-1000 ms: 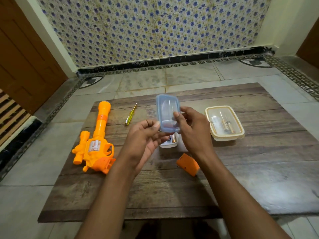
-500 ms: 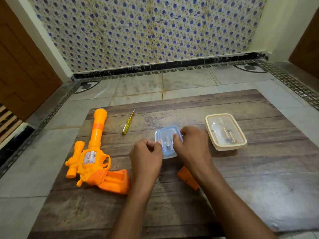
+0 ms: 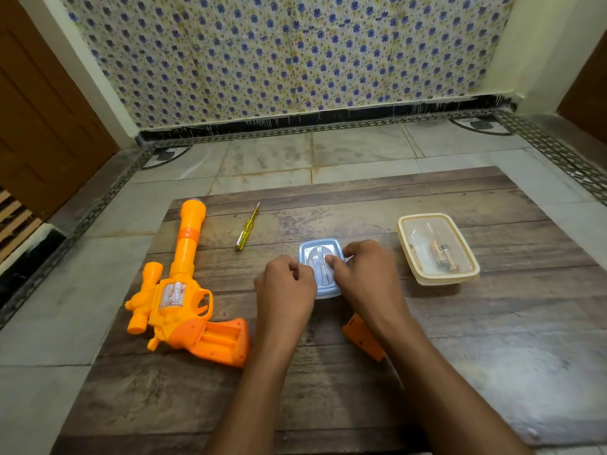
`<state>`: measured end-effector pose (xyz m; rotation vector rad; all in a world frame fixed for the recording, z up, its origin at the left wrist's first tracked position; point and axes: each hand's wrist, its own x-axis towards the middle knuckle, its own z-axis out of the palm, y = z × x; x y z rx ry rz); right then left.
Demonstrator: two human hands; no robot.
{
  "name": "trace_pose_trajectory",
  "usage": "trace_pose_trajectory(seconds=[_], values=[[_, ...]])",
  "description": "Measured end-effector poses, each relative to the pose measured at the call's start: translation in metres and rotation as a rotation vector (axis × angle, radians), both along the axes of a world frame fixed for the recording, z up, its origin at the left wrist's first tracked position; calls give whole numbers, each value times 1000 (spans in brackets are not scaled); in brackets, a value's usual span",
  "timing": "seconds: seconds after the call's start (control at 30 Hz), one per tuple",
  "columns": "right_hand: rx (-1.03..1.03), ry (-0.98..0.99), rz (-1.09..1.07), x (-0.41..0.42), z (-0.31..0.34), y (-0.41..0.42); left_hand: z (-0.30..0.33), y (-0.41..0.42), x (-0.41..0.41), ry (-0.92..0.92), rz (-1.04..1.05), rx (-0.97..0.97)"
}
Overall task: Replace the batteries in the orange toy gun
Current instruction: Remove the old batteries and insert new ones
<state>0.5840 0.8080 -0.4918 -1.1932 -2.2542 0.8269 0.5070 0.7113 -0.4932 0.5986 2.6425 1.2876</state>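
— Plastic snap lids like that blue one (image 3: 320,257) can seat crooked: your left hand (image 3: 285,292) has its fingers curled at the box's left edge, while your right hand (image 3: 368,274) lays a thumb on top and wraps its fingers round the far side. Press unevenly and one corner may pop up, or the box could skid on the worktop (image 3: 460,356).

— And the gun?

— Your gun (image 3: 184,290) lies flat on the left, well apart from both hands, barrel pointing away from you, grip towards you. Its battery bay is open and looks empty, I think. The cover (image 3: 361,336) sits half hidden under your right wrist; drag that arm and you may knock it off.
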Motion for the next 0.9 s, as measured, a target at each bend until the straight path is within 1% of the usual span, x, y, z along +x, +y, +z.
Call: trace_pose_trajectory(seconds=[0.1,0.17,0.3,0.37,0.53,0.67,0.77,0.9], values=[[-17,10,14,1,1,0,1,3,-1,13,-22,-59],[-10,40,27,0,1,-2,2,7,-4,-24,-32,-82],[9,162,59,0,9,-7,7,11,-10,-192,-47,-4],[5,210,69,3,14,-10,9,11,-12,-220,-49,35],[0,213,119,5,17,-13,20,8,-7,-174,-22,111],[-56,240,124,2,15,-12,27,6,6,-106,-98,151],[-100,261,71,3,18,-13,26,7,11,5,-160,153],[-132,255,30,4,26,-13,22,8,11,123,-181,147]])
